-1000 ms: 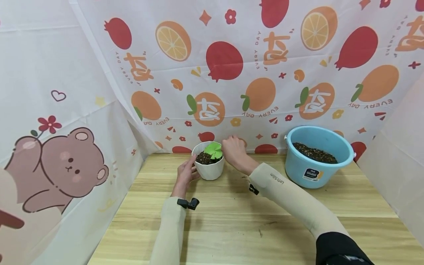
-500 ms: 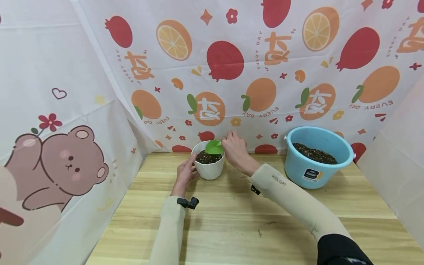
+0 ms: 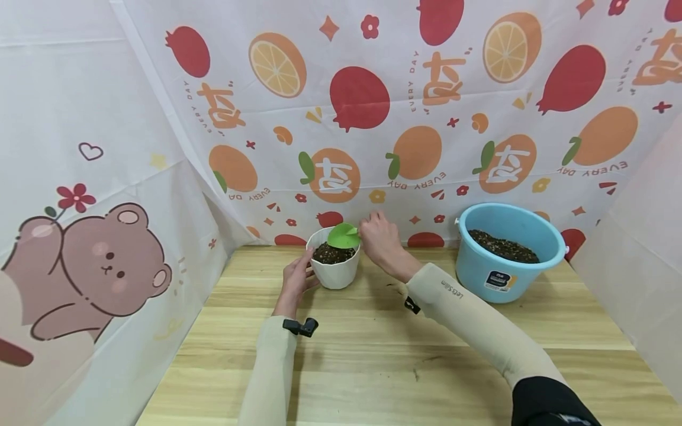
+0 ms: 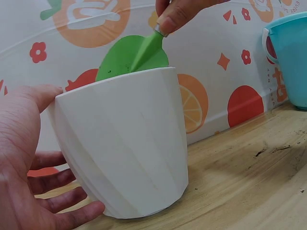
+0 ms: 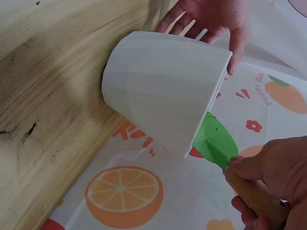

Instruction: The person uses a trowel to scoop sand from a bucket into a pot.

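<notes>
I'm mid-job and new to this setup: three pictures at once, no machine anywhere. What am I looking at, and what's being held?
There is no machine: a person works with two bare hands. The wide picture comes from a camera on the person's head, looking down at a wooden table. The other two come from cameras on each wrist, so they show the same things close up and at odd angles.

On the table stands a white pot with dark soil in it, and to its right a blue bucket also holding soil. Printed cloth hangs behind and at the sides.

The left hand steadies the pot's side with relaxed fingers. The right hand grips a small trowel with a green blade and wooden handle, its blade over the pot's rim.
</notes>
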A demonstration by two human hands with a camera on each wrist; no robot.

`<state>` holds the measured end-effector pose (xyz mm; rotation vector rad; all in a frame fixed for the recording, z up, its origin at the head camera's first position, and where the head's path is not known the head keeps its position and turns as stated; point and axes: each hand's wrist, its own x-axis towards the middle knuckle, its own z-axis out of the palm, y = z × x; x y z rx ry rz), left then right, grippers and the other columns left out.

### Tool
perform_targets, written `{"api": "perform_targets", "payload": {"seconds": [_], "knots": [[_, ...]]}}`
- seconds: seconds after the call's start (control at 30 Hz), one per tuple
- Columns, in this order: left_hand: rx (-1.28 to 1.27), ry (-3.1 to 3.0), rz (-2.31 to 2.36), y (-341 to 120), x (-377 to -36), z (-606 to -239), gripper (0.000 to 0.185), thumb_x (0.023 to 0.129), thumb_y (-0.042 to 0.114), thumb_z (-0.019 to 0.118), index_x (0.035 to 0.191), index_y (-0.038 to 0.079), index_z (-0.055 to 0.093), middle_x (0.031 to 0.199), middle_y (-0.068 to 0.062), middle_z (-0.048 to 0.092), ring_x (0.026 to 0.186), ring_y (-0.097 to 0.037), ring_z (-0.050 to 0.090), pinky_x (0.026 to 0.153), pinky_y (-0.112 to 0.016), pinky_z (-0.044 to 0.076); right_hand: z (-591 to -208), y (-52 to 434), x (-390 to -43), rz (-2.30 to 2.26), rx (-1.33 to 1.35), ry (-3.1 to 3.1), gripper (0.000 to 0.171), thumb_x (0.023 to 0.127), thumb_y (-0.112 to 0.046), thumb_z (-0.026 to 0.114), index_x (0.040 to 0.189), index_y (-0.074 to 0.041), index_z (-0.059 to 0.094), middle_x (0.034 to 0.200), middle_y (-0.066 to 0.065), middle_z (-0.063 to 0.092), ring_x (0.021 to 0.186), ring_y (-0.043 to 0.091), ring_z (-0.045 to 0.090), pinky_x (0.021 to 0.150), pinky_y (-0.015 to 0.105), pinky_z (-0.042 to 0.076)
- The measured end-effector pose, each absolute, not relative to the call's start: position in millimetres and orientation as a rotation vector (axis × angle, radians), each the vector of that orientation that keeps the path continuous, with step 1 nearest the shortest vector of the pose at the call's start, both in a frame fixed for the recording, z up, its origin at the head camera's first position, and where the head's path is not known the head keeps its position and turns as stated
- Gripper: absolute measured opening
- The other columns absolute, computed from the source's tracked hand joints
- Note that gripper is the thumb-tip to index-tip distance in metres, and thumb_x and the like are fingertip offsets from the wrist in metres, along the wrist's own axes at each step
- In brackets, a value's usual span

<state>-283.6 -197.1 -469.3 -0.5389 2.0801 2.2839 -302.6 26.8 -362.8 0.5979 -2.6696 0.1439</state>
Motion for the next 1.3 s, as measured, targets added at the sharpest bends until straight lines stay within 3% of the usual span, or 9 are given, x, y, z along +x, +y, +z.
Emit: {"api": "perform_targets", "payload": {"seconds": [0.1,0.23,0.4,0.5,0.6,0.7,0.93,1.1,1.3], "knots": [[-0.532,2.085,2.28,-196.7,-283.7,-470.2,0.071,0.095,0.06,0.061,0.137,0.003,0.059,0.137,-0.015,0.057,0.099,-0.018,0.063,0.088,-0.038,0.062,-361.2,29.3,-302.6,0.199,0.584,-2.685,0.018,0.1,-0.019,0.063,0.097,-0.008,0.076,0.099,0.015,0.07,0.097,0.029,0.063,0.066,0.043,0.063],[-0.533,2.082,2.271,-196.5,-284.0,-470.9,0.07,0.096,0.06,0.061,0.136,0.003,0.06,0.137,-0.015,0.057,0.098,-0.017,0.063,0.087,-0.038,0.062,-357.5,34.4,-301.7,0.328,0.561,-2.695,0.026,0.096,-0.012,0.057,0.072,-0.011,0.066,0.084,0.012,0.065,0.087,0.029,0.063,0.064,0.048,0.061],[-0.529,2.084,2.28,-196.9,-284.6,-468.9,0.07,0.096,0.06,0.06,0.137,0.004,0.059,0.139,-0.016,0.057,0.098,-0.016,0.064,0.081,-0.032,0.062,-351.7,41.2,-303.1,0.506,0.564,-2.654,0.035,0.092,-0.011,0.058,0.058,-0.017,0.05,0.067,0.005,0.05,0.069,0.023,0.054,0.055,0.04,0.052],[-0.52,2.079,2.289,-197.3,-285.2,-467.6,0.07,0.096,0.059,0.06,0.138,0.004,0.059,0.139,-0.016,0.057,0.099,-0.017,0.064,0.079,-0.03,0.062,-348.6,44.7,-303.7,0.62,0.587,-2.639,0.029,0.09,-0.011,0.06,0.061,-0.015,0.061,0.063,0.0,0.053,0.061,0.017,0.048,0.052,0.031,0.044],[-0.521,2.068,2.295,-197.5,-285.9,-467.7,0.068,0.096,0.059,0.061,0.137,0.004,0.059,0.14,-0.016,0.057,0.099,-0.017,0.064,0.08,-0.03,0.062,-346.7,47.8,-302.9,0.726,0.607,-2.664,0.021,0.09,-0.012,0.063,0.076,-0.013,0.078,0.064,-0.002,0.064,0.057,0.012,0.048,0.052,0.024,0.04],[-0.52,2.069,2.293,-197.6,-286.5,-468.9,0.071,0.095,0.06,0.06,0.137,0.003,0.058,0.141,-0.017,0.055,0.099,-0.017,0.063,0.08,-0.029,0.062,-344.8,51.1,-300.5,0.813,0.614,-2.711,0.018,0.092,-0.017,0.065,0.088,-0.016,0.083,0.069,-0.005,0.071,0.054,0.009,0.05,0.05,0.021,0.038],[-0.52,2.069,2.296,-197.0,-285.7,-471.3,0.073,0.095,0.061,0.061,0.14,0.004,0.057,0.141,-0.017,0.056,0.099,-0.017,0.063,0.079,-0.028,0.062,-337.5,63.4,-291.7,0.994,0.599,-2.77,0.026,0.094,-0.023,0.068,0.07,-0.014,0.072,0.051,-0.006,0.049,0.047,0.009,0.037,0.045,0.021,0.025],[-0.524,2.07,2.29,-196.9,-285.1,-472.0,0.074,0.095,0.061,0.061,0.14,0.003,0.057,0.142,-0.017,0.055,0.1,-0.017,0.064,0.082,-0.03,0.062,-330.7,74.4,-287.2,1.035,0.555,-2.779,0.021,0.093,-0.03,0.074,0.096,-0.011,0.082,0.056,-0.002,0.059,0.048,0.011,0.046,0.044,0.022,0.034],[-0.523,2.088,2.274,-196.8,-285.8,-470.4,0.072,0.095,0.063,0.059,0.139,0.006,0.059,0.14,-0.014,0.058,0.107,-0.021,0.063,0.09,-0.037,0.061,-321.5,89.8,-285.8,1.116,0.473,-2.81,0.029,0.093,-0.035,0.075,0.101,-0.008,0.082,0.074,0.007,0.074,0.055,0.014,0.053,0.049,0.024,0.043]]}}
